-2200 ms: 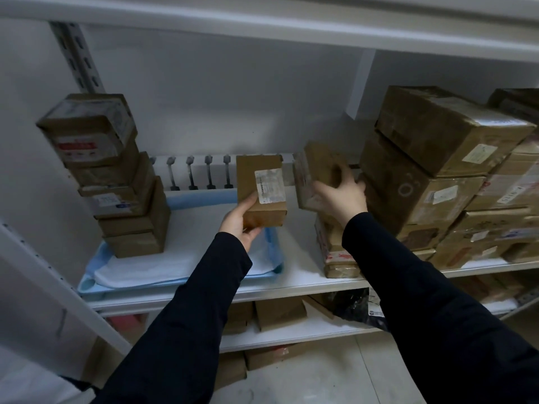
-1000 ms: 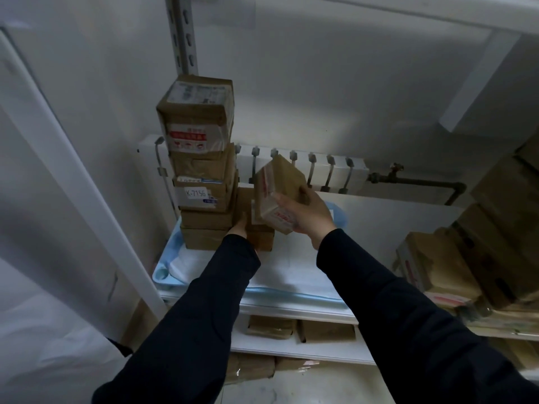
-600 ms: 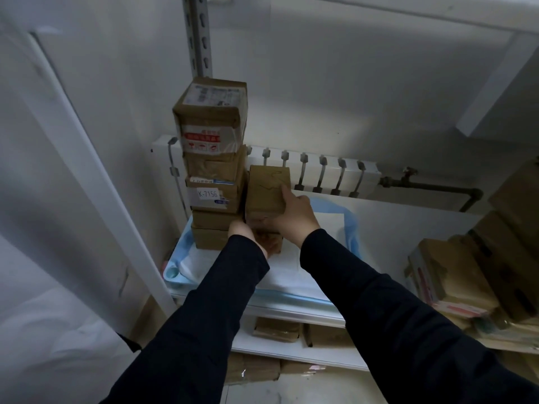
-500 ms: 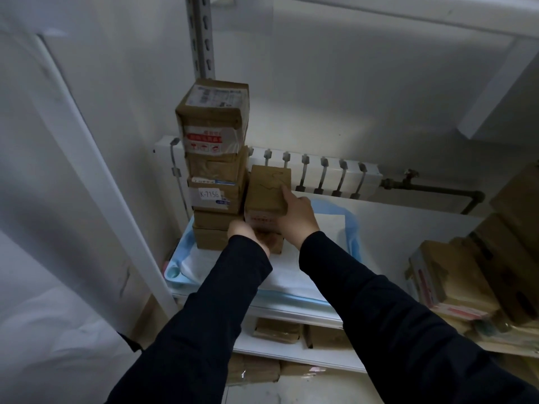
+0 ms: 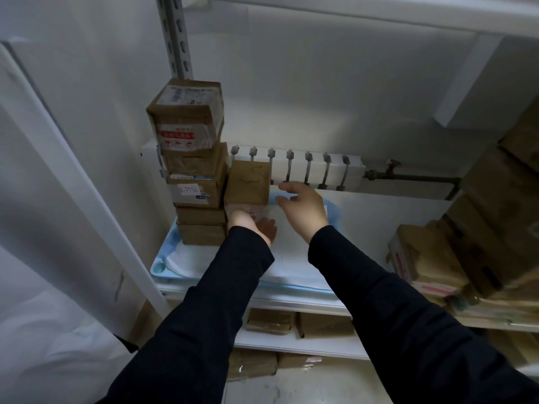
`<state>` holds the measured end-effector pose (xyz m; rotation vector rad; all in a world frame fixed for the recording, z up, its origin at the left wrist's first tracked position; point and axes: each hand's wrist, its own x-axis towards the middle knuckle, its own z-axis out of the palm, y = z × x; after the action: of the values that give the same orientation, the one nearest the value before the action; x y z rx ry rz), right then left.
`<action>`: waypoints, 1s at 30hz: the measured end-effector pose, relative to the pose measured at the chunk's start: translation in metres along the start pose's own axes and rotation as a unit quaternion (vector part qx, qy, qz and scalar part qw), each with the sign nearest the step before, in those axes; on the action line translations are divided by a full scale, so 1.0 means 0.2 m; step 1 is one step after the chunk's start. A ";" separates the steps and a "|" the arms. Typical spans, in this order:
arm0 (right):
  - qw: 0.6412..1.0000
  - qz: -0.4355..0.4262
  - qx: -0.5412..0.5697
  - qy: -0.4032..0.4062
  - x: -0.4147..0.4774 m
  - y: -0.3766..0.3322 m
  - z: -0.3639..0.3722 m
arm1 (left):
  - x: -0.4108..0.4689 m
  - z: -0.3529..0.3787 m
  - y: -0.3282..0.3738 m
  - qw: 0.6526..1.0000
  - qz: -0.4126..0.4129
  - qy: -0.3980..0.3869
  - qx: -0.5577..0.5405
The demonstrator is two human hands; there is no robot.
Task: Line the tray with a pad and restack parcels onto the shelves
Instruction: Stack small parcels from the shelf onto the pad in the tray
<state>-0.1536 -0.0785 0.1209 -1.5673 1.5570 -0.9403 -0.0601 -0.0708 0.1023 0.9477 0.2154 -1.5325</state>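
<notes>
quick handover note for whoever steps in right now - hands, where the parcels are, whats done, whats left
Left hand: open, at the foot of the short stack; contact unclear.
Right hand: open, holds nothing, just right of that stack, not touching it.
Tray sits on the shelf with the white pad in it. The tall stack stands at the tray's back left, and the short one is close against its right side.
Done: tray lined, two stacks begun.
Left: the loose parcels piled at the shelf's right end probably go over next.
</notes>
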 end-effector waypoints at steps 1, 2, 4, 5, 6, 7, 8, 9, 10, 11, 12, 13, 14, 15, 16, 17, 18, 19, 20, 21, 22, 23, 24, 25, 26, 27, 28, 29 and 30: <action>1.000 -0.001 -0.003 0.011 -0.02 0.01 -0.04 | -0.02 0.00 -0.04 1.000 -0.010 0.002 0.024; 1.000 0.003 -0.010 0.020 -0.03 0.04 -0.09 | -0.04 0.01 -0.09 0.999 -0.014 -0.002 0.049; 0.999 0.021 -0.034 0.035 -0.06 0.10 -0.17 | -0.07 0.04 -0.17 0.995 -0.027 -0.035 0.092; 0.997 0.032 -0.050 0.043 -0.08 0.13 -0.21 | -0.08 0.05 -0.21 0.991 -0.035 -0.055 0.117; 0.995 0.045 -0.068 0.053 -0.09 0.18 -0.26 | -0.10 0.07 -0.27 0.984 -0.042 -0.073 0.155; 0.992 0.060 -0.092 0.058 -0.11 0.21 -0.31 | -0.12 0.09 -0.32 0.978 -0.050 -0.087 0.181; 0.988 0.080 -0.120 0.063 -0.13 0.26 -0.36 | -0.13 0.10 -0.38 0.971 -0.063 -0.101 0.205; 0.981 0.102 -0.149 0.065 -0.15 0.30 -0.43 | -0.13 0.12 -0.45 0.965 -0.072 -0.112 0.228; 0.975 0.120 -0.175 0.065 -0.17 0.34 -0.48 | -0.14 0.13 -0.50 0.957 -0.078 -0.119 0.252; 0.970 0.133 -0.193 0.069 -0.19 0.38 -0.53 | -0.13 0.13 -0.55 0.951 -0.084 -0.123 0.272; 0.965 0.146 -0.203 0.079 -0.21 0.42 -0.60 | -0.13 0.15 -0.61 0.945 -0.093 -0.128 0.288; 0.961 0.155 -0.208 0.094 -0.23 0.47 -0.66 | -0.13 0.16 -0.67 0.940 -0.104 -0.131 0.299; 0.959 0.161 -0.209 0.108 -0.25 0.50 -0.72 | -0.13 0.16 -0.72 0.937 -0.112 -0.128 0.305; 0.956 0.166 -0.210 0.120 -0.27 0.54 -0.76 | -0.13 0.17 -0.77 0.936 -0.119 -0.123 0.308; 0.954 0.176 -0.206 0.131 -0.29 0.58 -0.82 | -0.13 0.18 -0.82 0.934 -0.125 -0.116 0.314; 0.954 0.182 -0.196 0.139 -0.30 0.61 -0.86 | -0.14 0.19 -0.87 0.932 -0.127 -0.109 0.322; 0.956 0.184 -0.178 0.142 -0.30 0.64 -0.89 | -0.14 0.20 -0.91 0.929 -0.130 -0.106 0.329; 0.960 0.184 -0.152 0.144 -0.31 0.66 -0.92 | -0.14 0.21 -0.94 0.926 -0.133 -0.105 0.337; 0.965 0.184 -0.115 0.145 -0.32 0.69 -0.95 | -0.15 0.22 -0.99 0.924 -0.140 -0.103 0.340; 0.969 0.184 -0.071 0.149 -0.32 0.71 -0.97 | -0.15 0.23 -1.02 0.923 -0.143 -0.100 0.343; 0.971 0.184 -0.025 0.152 -0.33 0.72 -0.99 | -0.16 0.23 -1.06 0.921 -0.148 -0.095 0.347; 0.971 0.183 0.015 0.155 -0.33 0.73 -1.01 | -0.16 0.24 -1.09 0.919 -0.150 -0.088 0.353; 0.970 0.181 0.046 0.157 -0.34 0.75 -1.03 | -0.16 0.24 -1.13 0.918 -0.150 -0.081 0.358; 0.969 0.180 0.070 0.157 -0.35 0.76 -1.04 | -0.16 0.24 -1.15 0.919 -0.145 -0.073 0.360; 0.968 0.179 0.087 0.155 -0.35 0.77 -1.06 | -0.15 0.25 -1.17 0.920 -0.139 -0.067 0.361; 0.967 0.183 0.097 0.150 -0.35 0.79 -1.07 | -0.15 0.25 -1.20 0.921 -0.134 -0.063 0.361; 0.966 0.187 0.103 0.144 -0.36 0.80 -1.08 | -0.16 0.25 -1.22 0.922 -0.131 -0.063 0.358; 0.965 0.194 0.110 0.137 -0.36 0.82 -1.09 | -0.17 0.25 -1.23 0.924 -0.133 -0.068 0.352; 0.963 0.206 0.117 0.131 -0.35 0.83 -1.09 | -0.18 0.26 -1.25 0.923 -0.138 -0.079 0.349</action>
<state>-0.4247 -0.0088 0.0762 -0.9329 1.7868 -1.0733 -0.3101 -0.0204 0.0646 1.3778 -0.3591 -1.9901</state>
